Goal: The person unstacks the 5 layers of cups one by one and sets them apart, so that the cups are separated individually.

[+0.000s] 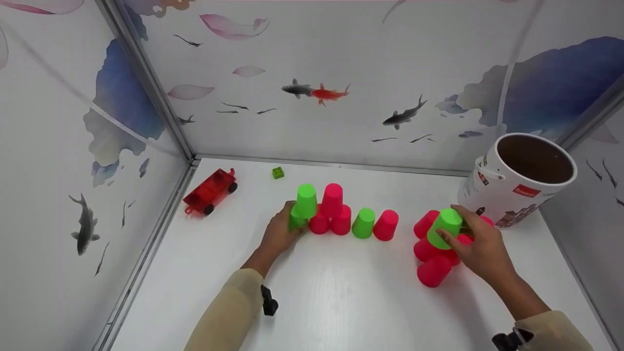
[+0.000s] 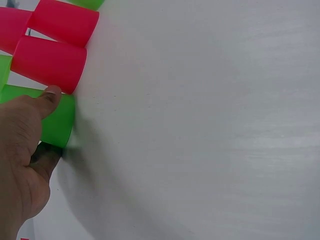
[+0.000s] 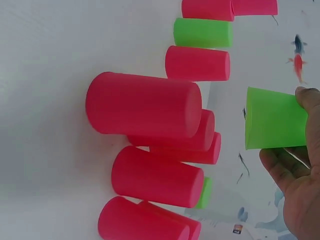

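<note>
My left hand [image 1: 282, 233] grips a lower green cup [image 2: 57, 120] at the left end of a row of upside-down cups. Above it sits another green cup [image 1: 306, 200], beside a raised red cup [image 1: 333, 199] that stands on two more red ones. Farther right in the row are a green cup [image 1: 363, 223] and a red cup [image 1: 386, 225]. With thumb and fingers, my right hand [image 1: 487, 251] pinches a green cup [image 3: 275, 120], held up over a cluster of red cups [image 1: 433, 272]. In the right wrist view it is clear of them.
A large white bucket [image 1: 509, 209] with a brown inside stands at the back right, just behind the red cluster. Toward the back left are a red toy wagon [image 1: 212, 191] and a small green block [image 1: 278, 172]. Printed panels [image 1: 341, 131] wall in the white table [image 1: 317, 302].
</note>
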The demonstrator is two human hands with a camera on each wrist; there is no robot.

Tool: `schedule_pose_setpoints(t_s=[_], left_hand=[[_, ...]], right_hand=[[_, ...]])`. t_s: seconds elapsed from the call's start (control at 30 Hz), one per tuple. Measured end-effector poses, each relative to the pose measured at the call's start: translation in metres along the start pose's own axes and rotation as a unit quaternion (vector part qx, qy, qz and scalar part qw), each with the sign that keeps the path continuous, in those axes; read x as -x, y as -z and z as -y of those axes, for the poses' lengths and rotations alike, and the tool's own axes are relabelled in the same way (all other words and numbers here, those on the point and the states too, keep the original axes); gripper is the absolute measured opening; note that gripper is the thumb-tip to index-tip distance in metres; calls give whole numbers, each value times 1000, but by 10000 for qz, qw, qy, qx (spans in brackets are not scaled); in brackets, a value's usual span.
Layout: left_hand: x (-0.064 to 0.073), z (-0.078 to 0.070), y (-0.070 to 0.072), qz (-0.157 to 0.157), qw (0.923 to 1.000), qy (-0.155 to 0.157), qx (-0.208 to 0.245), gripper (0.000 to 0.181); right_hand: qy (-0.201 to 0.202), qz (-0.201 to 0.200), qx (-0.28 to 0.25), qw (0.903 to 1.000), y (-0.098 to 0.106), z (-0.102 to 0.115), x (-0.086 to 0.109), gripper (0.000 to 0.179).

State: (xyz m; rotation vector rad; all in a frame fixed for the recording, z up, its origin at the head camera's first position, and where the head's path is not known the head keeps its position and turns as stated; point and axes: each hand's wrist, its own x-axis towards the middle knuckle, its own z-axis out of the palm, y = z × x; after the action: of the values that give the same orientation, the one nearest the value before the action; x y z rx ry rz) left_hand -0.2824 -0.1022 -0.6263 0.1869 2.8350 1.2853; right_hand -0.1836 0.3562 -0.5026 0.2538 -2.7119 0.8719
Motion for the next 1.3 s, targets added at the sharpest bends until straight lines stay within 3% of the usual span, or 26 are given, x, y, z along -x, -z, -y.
schedule_pose_setpoints(t_s=[0.43, 0.73, 1.0, 1.17, 1.3], left_hand=[[1, 0, 0, -30, 9998, -162, -106, 66], [2, 1, 0, -58, 9997, -206, -100, 67], [1, 1, 0, -49, 9997, -192, -136, 68], [2, 1, 0, -42, 9998, -180, -70, 68], [2, 1, 1, -35, 9999, -147, -51, 69]], right_hand=[[-354, -378, 136, 9986, 18, -40, 34, 67], [-694, -224, 224, 9971, 12, -52, 53, 71], [-989, 217, 247, 9946, -11, -63, 73, 66], [-1455, 853, 158, 9855, -22, -72, 80, 69], [-1669, 1145, 138, 9792, -26, -77, 80, 74]])
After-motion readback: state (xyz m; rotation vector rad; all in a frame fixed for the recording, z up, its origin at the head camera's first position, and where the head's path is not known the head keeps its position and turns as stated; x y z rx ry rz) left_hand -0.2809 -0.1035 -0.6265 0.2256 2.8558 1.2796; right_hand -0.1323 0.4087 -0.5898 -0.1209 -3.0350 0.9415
